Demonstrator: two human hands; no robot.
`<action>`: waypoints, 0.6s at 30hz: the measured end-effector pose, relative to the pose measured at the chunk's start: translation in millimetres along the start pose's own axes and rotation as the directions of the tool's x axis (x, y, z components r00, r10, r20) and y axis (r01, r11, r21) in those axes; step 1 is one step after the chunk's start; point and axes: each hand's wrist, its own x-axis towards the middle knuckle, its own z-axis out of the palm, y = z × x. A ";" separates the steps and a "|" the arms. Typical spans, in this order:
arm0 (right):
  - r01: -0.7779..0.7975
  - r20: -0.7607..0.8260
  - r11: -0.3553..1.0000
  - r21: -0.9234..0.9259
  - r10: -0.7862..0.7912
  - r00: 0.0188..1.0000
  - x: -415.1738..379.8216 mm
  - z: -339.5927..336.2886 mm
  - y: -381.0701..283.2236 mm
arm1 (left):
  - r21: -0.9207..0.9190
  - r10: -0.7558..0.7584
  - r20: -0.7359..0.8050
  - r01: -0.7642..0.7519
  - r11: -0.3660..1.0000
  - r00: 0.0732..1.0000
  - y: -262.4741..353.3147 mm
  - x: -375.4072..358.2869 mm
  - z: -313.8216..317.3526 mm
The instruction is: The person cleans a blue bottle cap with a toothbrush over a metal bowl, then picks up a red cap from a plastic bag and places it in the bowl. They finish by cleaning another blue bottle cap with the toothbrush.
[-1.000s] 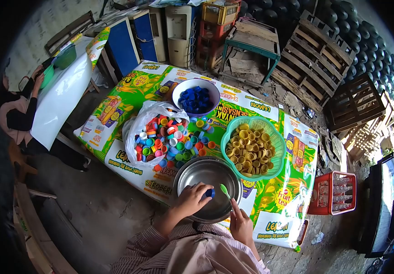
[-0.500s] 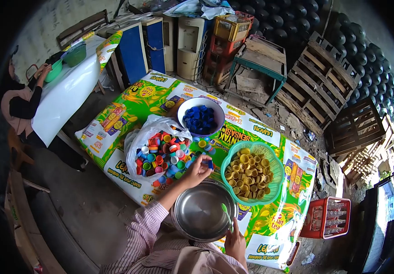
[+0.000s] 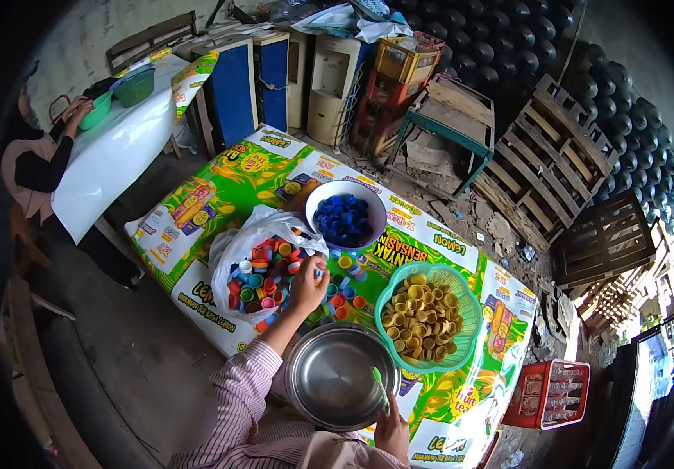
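My left hand (image 3: 307, 291) is at the right edge of a white plastic bag (image 3: 223, 262) full of mixed-colour bottle caps (image 3: 262, 285). Its fingers are curled round a small cap, partly hidden. Loose caps (image 3: 339, 300) lie on the table beside this hand. At the front, my right hand (image 3: 391, 430) grips a slim light-green tool (image 3: 378, 379), whose exact kind I cannot make out. The tool reaches over the rim of a steel basin (image 3: 337, 371), where no caps show.
A white bowl of blue caps (image 3: 343, 219) stands behind the bag. On the right is a green basket (image 3: 470, 313) of yellow caps. A patterned cover (image 3: 274, 168) lies over the table. Another person (image 3: 40, 168) works at a table on the left. Pallets (image 3: 544, 156) lean at back right.
My left hand has moved left from beside the green basket to the bag; the blue cap it held no longer shows in its fingers. My right hand still grips the green tool.
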 end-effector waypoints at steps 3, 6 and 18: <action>0.061 -0.003 0.998 -0.033 -0.061 0.998 4.8 1.8 0.3 | 0.445 0.095 -0.074 -0.053 0.894 0.993 -29.4 9.7 -23.3; 0.076 -0.003 0.996 -0.037 -0.076 0.997 4.8 8.0 1.8 | 0.615 -0.011 0.013 0.001 0.789 1.000 -42.7 25.1 -26.0; 0.002 -0.076 0.984 0.179 0.012 0.997 -4.2 15.8 15.7 | 0.803 -0.205 0.258 -0.091 0.589 0.944 -45.7 49.7 -11.2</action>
